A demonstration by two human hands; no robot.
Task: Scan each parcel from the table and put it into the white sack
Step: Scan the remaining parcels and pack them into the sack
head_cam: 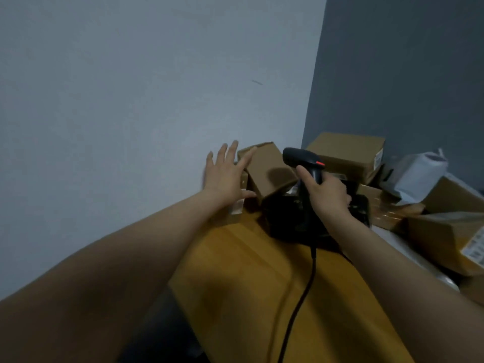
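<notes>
Plainly the left hand (222, 176) is nearer: its fingers (231, 154), spread apart, seem to touch the tilted box (269, 171) just to their right on the surface (248, 271). Beyond the box, the right hand (327, 195) grips the scanner (301, 158).

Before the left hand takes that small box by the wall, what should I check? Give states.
1. Grip on the scanner: ok, the right hand holds it.
2. Taking hand free: ok, the left hand is open, fingers spread at the small box, no grip yet.
3. Label facing the scanner: cannot tell, none shows on the box's visible faces.
4. Slack in the cable: ok, it lies loose on the table.
5. Sight of the white sack: not ok, out of view.
</notes>
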